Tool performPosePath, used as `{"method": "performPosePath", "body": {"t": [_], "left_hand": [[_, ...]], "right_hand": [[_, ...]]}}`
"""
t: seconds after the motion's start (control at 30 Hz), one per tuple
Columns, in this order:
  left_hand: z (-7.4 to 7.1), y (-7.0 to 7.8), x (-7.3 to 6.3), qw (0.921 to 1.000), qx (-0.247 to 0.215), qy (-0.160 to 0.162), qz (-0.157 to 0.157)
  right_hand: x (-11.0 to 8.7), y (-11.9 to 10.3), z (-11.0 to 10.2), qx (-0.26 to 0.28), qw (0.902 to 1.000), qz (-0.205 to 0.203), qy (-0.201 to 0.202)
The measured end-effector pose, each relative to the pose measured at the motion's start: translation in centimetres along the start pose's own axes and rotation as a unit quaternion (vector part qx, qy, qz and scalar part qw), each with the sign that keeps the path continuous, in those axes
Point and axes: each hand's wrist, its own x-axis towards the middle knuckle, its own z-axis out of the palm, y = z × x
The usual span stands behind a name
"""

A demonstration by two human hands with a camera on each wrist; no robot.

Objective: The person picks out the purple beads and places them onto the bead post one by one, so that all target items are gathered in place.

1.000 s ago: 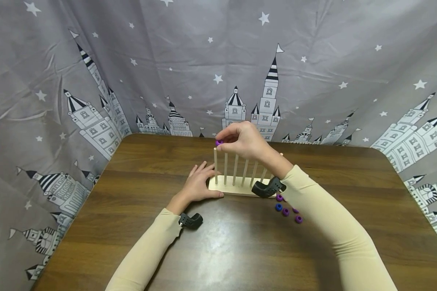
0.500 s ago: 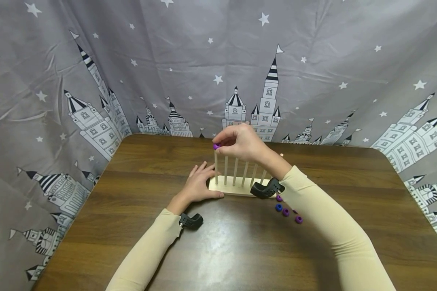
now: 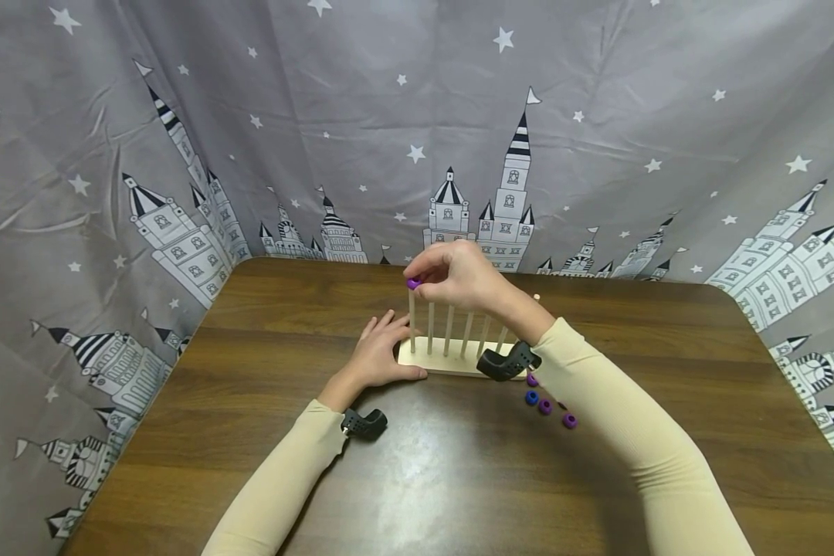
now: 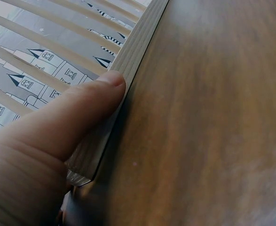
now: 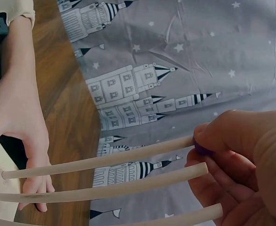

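A pale wooden peg stand (image 3: 452, 361), a flat base with a row of upright rods, stands on the table. My left hand (image 3: 381, 354) holds the base by its left end. Its thumb (image 4: 93, 101) lies along the front edge in the left wrist view, with the other fingers spread toward the back. High over the stand, my right hand (image 3: 462, 274) pinches a purple bead (image 3: 413, 284) between thumb and fingertips. That bead sits right at the top of the leftmost rod (image 3: 412, 320). In the right wrist view the fingers mostly cover the bead (image 5: 202, 149).
Several loose purple beads (image 3: 545, 406) and a blue bead (image 3: 531, 398) lie on the table by the stand's right end, partly under the right forearm. Behind the brown wooden table (image 3: 306, 494) hangs a grey curtain (image 3: 361, 116) printed with castles and stars.
The right hand has moved slightly left and down, bringing the purple bead from just above the leftmost rod onto its tip. The left hand stays in place on the base.
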Motion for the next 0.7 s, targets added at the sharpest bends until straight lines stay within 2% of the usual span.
{"method": "performPosePath", "body": {"t": [0.27, 0.7], "left_hand": [[-0.12, 0.14, -0.05, 1.0, 0.001, -0.002, 0.0], [-0.1, 0.13, -0.08, 1.0, -0.003, -0.001, 0.001]], "right_hand": [[0.12, -0.2, 0.25, -0.06, 0.9982, -0.006, -0.005], [0.12, -0.17, 0.65, -0.078, 0.9968, -0.01, -0.011]]}}
